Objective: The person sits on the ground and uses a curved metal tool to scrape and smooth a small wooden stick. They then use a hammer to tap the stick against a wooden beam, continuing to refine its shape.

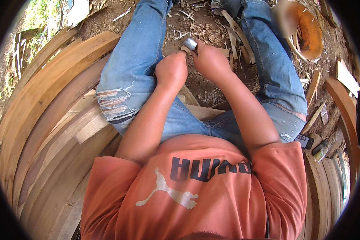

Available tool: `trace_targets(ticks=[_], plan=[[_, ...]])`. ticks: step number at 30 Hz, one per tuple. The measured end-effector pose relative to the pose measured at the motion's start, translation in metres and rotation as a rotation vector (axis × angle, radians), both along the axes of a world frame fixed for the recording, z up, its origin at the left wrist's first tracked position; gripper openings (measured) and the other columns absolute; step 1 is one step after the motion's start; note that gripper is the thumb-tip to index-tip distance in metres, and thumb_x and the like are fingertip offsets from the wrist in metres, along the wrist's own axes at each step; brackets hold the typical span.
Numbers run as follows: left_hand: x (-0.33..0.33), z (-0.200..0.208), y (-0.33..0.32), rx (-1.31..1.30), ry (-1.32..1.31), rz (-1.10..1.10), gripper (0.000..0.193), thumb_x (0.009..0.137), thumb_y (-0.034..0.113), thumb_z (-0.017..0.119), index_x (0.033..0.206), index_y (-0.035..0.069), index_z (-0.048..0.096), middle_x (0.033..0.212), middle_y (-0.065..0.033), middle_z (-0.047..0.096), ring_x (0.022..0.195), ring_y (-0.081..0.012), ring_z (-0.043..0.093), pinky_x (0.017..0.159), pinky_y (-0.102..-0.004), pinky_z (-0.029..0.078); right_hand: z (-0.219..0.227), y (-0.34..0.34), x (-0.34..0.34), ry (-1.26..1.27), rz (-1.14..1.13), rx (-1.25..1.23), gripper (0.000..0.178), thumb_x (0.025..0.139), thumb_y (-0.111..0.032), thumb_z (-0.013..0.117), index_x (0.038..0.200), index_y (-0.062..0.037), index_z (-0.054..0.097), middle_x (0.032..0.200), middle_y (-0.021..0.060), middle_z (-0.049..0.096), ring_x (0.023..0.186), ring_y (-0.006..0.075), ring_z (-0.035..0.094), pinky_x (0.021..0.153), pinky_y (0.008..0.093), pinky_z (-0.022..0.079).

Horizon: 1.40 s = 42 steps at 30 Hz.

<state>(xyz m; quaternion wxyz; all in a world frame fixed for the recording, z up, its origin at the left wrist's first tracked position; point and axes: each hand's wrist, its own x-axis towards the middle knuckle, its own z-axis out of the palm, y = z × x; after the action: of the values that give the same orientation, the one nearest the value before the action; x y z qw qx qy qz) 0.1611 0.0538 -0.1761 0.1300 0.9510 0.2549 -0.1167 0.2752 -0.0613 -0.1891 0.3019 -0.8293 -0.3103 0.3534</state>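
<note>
Curved wooden boards [64, 56] sit close at left of my jeans leg [132, 60]; a careless bump might shift them. My left hand [172, 71] is curled, on what I can't tell. Between my hands, at their far side, sits a silver metal tool end [190, 43], apparently clamped by my right hand [210, 60]; a slip there could strike the left.

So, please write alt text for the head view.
A person in torn jeans holds the left hand and right hand close together by a silvery metal piece. Wood shavings litter the ground; curved boards lie at left.
</note>
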Motion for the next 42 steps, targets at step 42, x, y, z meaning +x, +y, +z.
trace_targets(ticks=[42], plan=[[0.005,0.001,0.004,-0.014,-0.045,0.048,0.014,0.1,0.019,0.067,0.106,0.014,0.078,0.088,-0.0175,0.076,0.085,-0.0421,0.073,0.073,-0.0532,0.057,-0.04,-0.003,0.014,-0.011,0.023,-0.186,0.028,0.099,-0.013,0.057,0.125,-0.0017,0.06,0.108,0.0255,0.076,0.102,0.0439,0.075,0.087,0.0554,0.058]])
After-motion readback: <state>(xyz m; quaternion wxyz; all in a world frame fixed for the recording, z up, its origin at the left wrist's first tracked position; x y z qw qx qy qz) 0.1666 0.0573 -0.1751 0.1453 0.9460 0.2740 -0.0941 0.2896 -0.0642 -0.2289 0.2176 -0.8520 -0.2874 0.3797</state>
